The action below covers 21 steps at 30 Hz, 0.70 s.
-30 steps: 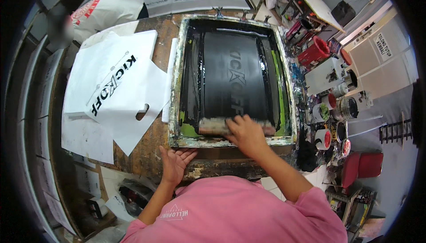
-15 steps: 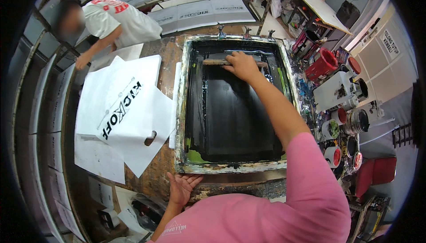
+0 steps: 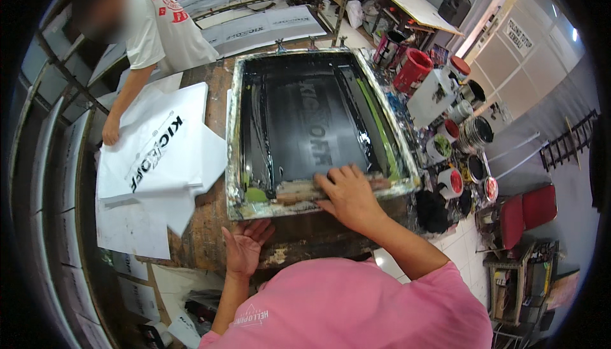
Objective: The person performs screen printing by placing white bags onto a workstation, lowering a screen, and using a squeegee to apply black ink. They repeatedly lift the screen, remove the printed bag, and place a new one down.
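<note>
A screen-printing frame [image 3: 233,126] with a paint-crusted rim lies before me, its dark mesh [image 3: 289,123] coated in black ink with a faint lettering pattern showing. At the near end of the mesh, my right hand [image 3: 349,199] grips the wooden handle of a squeegee [image 3: 298,190]; the blade is hidden. My left hand [image 3: 247,247] is palm up with fingers spread, at the frame's near left corner; its fingertips are close to the rim's underside, and I cannot tell if they touch. Left of the frame lies a stack of white printed sheets [image 3: 191,104].
A co-worker [image 3: 162,37] stands at the far left, one hand [image 3: 111,131] on the sheets' edge. Drying racks [image 3: 60,177] with printed sheets line the left. Ink pots, a red bucket [image 3: 412,71] and a black cloth [image 3: 433,211] crowd the right side. A red chair [image 3: 525,215] stands beyond.
My right hand has drawn the squeegee from the far end of the mesh to the near end. The co-worker's hand has come onto the sheets. My view has shifted.
</note>
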### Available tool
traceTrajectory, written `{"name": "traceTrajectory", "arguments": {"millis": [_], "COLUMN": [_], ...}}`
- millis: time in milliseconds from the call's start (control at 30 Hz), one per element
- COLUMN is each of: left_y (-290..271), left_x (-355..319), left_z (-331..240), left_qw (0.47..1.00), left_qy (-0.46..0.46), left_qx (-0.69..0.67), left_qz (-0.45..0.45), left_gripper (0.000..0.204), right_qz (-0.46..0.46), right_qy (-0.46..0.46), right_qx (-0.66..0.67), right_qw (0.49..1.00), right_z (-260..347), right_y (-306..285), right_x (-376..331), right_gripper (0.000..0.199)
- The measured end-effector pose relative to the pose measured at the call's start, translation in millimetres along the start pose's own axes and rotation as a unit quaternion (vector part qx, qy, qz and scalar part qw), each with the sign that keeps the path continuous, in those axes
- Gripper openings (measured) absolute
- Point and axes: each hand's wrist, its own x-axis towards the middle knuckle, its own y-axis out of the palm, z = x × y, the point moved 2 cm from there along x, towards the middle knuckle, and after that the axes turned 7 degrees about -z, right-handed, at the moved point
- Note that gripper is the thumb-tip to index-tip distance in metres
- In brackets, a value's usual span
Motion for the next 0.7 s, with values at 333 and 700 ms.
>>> {"name": "traceTrajectory", "arguments": {"millis": [333,700], "left_y": [127.0,65.0], "left_x": [44.6,72.6], "left_z": [-88.2,3.0], "left_qw": [0.918,0.339], "left_qy": [0.228,0.189], "left_qx": [0.297,0.915], "left_qz": [0.130,-0.112], "left_gripper": [0.096,0.114], "right_qz": [-0.280,-0.292], "right_qy": [-0.072,-0.075], "right_qx": [-0.080,-0.066], "right_qw": [0.954,0.951], "right_z": [-10.8,-22.3], "right_y": [-117.9,-165.0], "right_x": [104.6,163.8], "right_gripper": [0.029,0.034]}}
